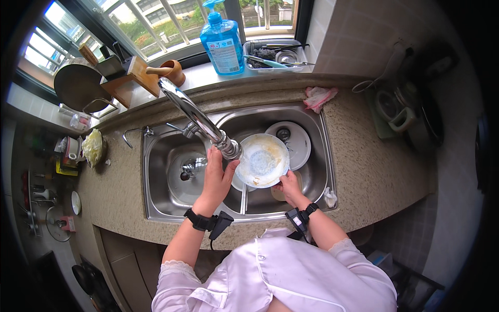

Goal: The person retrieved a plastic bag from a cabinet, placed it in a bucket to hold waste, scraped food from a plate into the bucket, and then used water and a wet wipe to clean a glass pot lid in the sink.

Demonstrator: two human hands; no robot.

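My right hand (290, 188) grips a soiled white plate (262, 160) by its lower right rim, over the right part of the sink. Yellowish residue and whitish wet patches cover the plate's face. My left hand (216, 177) is at the chrome faucet head (231, 151), fingers along its left side and thumb by its lower end; the fingertips are partly hidden. A larger white dish (302, 146), with a dark round thing in it, lies in the right basin (317, 183) behind the held plate. Part of another white dish shows under the plate.
The left basin (160, 191) holds a clear round bowl or lid (177, 171). A pink-edged cloth (319, 97) lies at the sink's back right corner, a crumpled white scrap (330, 197) at its front right. Blue soap bottle (223, 48) and utensil tray (278, 54) stand on the sill.
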